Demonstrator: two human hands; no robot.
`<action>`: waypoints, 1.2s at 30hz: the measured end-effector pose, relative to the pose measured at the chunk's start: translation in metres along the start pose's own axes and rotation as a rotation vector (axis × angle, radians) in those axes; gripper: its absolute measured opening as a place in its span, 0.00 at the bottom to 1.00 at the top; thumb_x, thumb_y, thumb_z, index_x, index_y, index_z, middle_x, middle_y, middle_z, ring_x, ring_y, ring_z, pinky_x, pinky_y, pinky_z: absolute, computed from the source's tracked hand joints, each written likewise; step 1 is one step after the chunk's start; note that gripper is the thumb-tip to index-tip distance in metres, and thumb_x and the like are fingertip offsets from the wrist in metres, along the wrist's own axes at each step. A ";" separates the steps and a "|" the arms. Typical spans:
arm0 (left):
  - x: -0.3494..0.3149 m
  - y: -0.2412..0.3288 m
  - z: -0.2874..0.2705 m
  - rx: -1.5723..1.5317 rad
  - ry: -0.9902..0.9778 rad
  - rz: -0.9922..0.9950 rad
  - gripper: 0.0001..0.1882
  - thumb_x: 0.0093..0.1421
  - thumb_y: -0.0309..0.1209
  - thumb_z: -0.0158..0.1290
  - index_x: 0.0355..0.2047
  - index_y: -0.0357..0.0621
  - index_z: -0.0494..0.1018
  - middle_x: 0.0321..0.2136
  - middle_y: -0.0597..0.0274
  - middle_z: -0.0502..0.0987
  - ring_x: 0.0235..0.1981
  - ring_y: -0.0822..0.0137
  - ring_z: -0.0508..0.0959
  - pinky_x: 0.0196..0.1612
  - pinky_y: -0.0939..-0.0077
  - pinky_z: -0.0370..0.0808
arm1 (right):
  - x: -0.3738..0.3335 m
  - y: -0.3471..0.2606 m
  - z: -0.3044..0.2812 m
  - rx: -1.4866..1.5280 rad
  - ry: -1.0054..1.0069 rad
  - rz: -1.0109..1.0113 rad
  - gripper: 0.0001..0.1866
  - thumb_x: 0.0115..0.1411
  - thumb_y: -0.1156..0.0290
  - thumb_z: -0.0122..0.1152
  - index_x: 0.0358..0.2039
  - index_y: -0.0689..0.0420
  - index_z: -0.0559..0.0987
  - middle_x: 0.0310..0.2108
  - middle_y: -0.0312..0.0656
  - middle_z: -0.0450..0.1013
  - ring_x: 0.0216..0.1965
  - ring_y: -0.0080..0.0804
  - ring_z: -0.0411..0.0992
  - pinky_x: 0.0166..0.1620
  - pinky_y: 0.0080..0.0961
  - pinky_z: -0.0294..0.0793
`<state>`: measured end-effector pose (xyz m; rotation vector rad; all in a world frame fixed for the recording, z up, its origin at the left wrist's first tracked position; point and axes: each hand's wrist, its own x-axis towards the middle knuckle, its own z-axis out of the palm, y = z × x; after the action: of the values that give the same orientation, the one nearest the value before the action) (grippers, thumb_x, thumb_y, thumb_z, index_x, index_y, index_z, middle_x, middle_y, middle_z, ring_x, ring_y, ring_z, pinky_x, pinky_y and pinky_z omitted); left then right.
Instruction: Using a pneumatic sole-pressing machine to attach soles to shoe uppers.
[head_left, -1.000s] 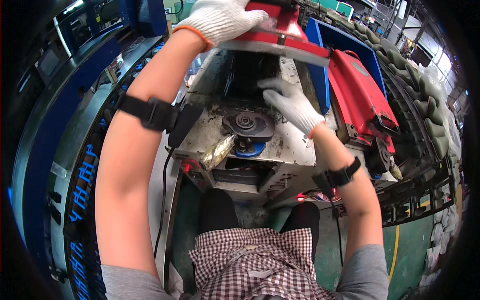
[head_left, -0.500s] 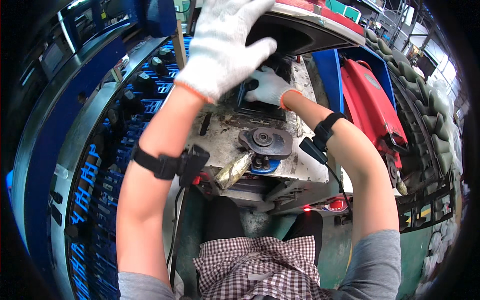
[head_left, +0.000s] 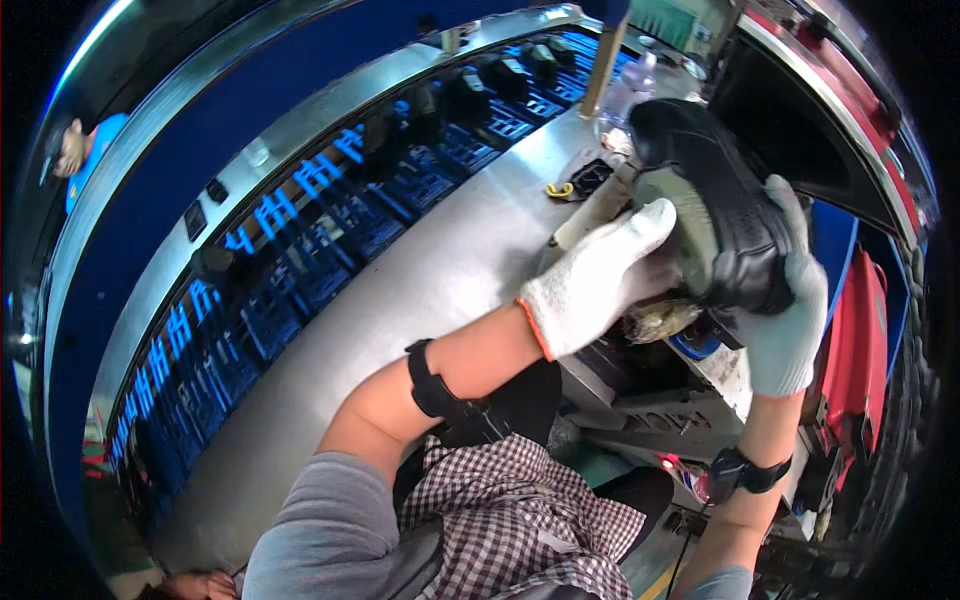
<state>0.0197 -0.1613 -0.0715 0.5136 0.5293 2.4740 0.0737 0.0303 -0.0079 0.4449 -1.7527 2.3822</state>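
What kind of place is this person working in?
Probably a shoe factory: two white-gloved hands, left and right, hold a black shoe over a grimy metal press machine, beside a long steel conveyor line.

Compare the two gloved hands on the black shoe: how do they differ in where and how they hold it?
The left hand comes from the lower left and grips the black shoe at its pale sole side; the right hand rises from below and wraps the shoe's dark right side. The left hand's fingers lie over the sole; the right hand's fingers curl up along the upper. Both wear white knit gloves, and each arm has a black wristband.
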 end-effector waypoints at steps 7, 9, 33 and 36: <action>-0.073 0.045 -0.010 -0.123 0.325 0.269 0.33 0.64 0.54 0.53 0.62 0.45 0.68 0.53 0.54 0.79 0.50 0.58 0.82 0.57 0.58 0.79 | -0.022 0.019 0.058 -0.730 -0.175 -0.213 0.39 0.67 0.51 0.59 0.72 0.60 0.64 0.74 0.50 0.59 0.74 0.45 0.57 0.71 0.42 0.61; -0.089 0.072 -0.039 -0.047 0.340 0.335 0.25 0.66 0.43 0.50 0.59 0.45 0.72 0.51 0.57 0.81 0.52 0.58 0.82 0.61 0.55 0.76 | -0.039 0.012 0.048 -0.776 0.058 -0.303 0.41 0.68 0.46 0.57 0.71 0.63 0.64 0.72 0.51 0.61 0.72 0.47 0.60 0.70 0.43 0.63; -0.201 0.288 -0.277 1.986 2.156 0.314 0.42 0.53 0.55 0.64 0.59 0.34 0.73 0.53 0.40 0.79 0.55 0.43 0.79 0.58 0.49 0.76 | -0.102 0.015 -0.084 -1.770 0.450 -0.505 0.13 0.66 0.83 0.56 0.49 0.66 0.82 0.56 0.55 0.73 0.61 0.43 0.73 0.63 0.33 0.76; -0.292 0.336 -0.292 1.214 2.259 0.803 0.42 0.47 0.47 0.73 0.56 0.32 0.73 0.50 0.45 0.82 0.56 0.48 0.79 0.61 0.53 0.74 | -0.103 0.016 -0.096 -1.724 0.473 -0.488 0.14 0.67 0.82 0.55 0.50 0.66 0.82 0.56 0.54 0.74 0.60 0.43 0.74 0.62 0.33 0.76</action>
<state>-0.0346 -0.6660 -0.2335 -2.4321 2.8360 1.6351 0.1519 0.1217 -0.0818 -0.0143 -2.2213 0.1411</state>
